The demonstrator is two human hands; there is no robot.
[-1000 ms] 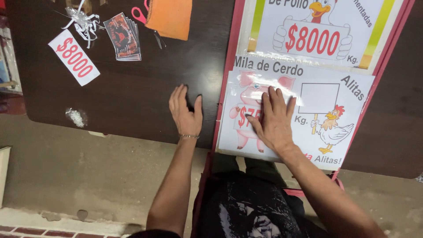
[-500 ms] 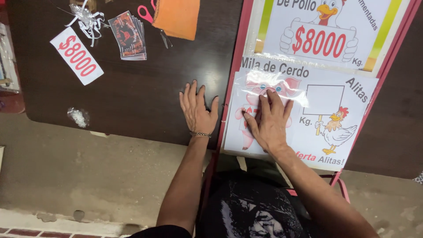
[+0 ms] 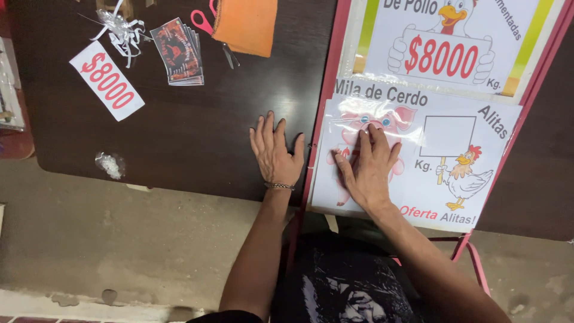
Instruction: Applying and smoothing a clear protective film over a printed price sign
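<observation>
My right hand [image 3: 369,169] lies flat, fingers spread, on a white printed poster [image 3: 454,179] with a pink cartoon pig and a cartoon chicken; a glossy clear film covers the pig area under my fingers. My left hand [image 3: 275,152] rests palm down on the dark wooden table [image 3: 197,149], just left of the poster's edge and the red frame rail [image 3: 323,96]. It wears a thin bracelet at the wrist. Neither hand grips anything.
A second poster with a chicken [image 3: 442,42] lies above the first in the red frame. On the table's far side sit a white price label [image 3: 106,81], a stack of small cards [image 3: 178,51], red-handled scissors [image 3: 206,21], an orange cloth [image 3: 246,24], crumpled clear film [image 3: 122,30]. Concrete floor [image 3: 119,251] lies below.
My left hand has shifted right along the table toward the poster's edge. My right hand has slid slightly over the pig picture, still pressed flat.
</observation>
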